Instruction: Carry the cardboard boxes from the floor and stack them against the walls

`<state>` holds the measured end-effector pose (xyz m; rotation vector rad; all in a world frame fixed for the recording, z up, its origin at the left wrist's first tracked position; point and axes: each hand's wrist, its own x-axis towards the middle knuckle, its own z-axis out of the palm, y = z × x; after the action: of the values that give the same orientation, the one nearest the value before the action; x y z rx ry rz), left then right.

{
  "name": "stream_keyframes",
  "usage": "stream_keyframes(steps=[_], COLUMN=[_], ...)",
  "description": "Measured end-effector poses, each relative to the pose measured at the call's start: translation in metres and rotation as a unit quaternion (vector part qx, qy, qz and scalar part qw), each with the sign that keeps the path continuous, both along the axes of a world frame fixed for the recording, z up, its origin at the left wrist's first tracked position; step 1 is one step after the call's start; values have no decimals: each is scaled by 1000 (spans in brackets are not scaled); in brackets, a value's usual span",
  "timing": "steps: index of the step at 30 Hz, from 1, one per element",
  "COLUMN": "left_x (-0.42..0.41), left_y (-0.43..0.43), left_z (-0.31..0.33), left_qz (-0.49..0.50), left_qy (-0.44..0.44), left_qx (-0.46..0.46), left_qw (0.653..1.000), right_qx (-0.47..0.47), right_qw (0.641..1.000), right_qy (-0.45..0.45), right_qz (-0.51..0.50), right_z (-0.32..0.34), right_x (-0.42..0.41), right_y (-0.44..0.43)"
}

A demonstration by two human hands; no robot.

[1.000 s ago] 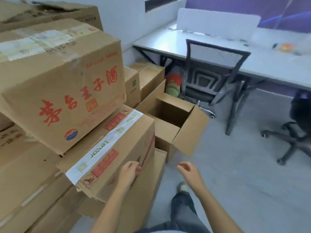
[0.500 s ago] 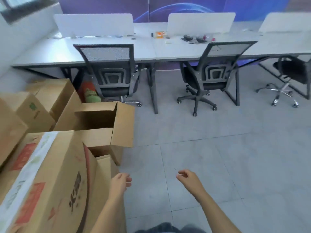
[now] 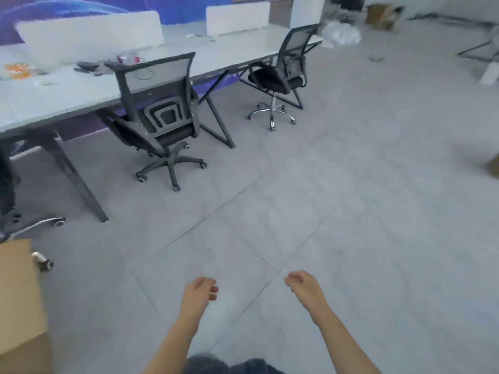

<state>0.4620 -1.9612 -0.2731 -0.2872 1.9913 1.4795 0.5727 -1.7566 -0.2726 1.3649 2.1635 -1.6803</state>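
Cardboard is showing only at the fringes of the view. A near cardboard box is standing on the floor at the lower left, cut off by the frame. A far cardboard box is lying on the floor at the upper right, too blurred for any detail. A tan smear at the right edge could be another box, but I cannot tell.

The left hand and the right hand are reaching forward over the grey tiled floor, near each other but apart, and well away from every box. Each is hanging with its fingers loosely curled inward, and neither is holding anything. Dark trouser legs are showing below them at the bottom edge.

A long white desk is running across the upper left. White divider panels are standing on it, and small items are lying on its top, among them an orange packet. A black mesh office chair is standing just beside the desk with its back toward the camera. A second chair on a chrome base is standing further along the desk. A third chair is being cut off at the left edge — its chrome leg is showing near the near cardboard box. A heap of clear plastic wrapping is lying beyond the desk's far end.
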Motion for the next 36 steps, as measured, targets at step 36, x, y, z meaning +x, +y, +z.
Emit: stream_keyframes(steps=[36], left_x=[-203], left_y=[632], left_z=[5], left_qz=[-380], left_qy=[-1], left_qx=[-7], left_qw=[925], right_qx=[-9], right_qw=[920], right_qy=[-29], right_qz=[-392], right_z=[-15], right_x=[-91], right_y=[461])
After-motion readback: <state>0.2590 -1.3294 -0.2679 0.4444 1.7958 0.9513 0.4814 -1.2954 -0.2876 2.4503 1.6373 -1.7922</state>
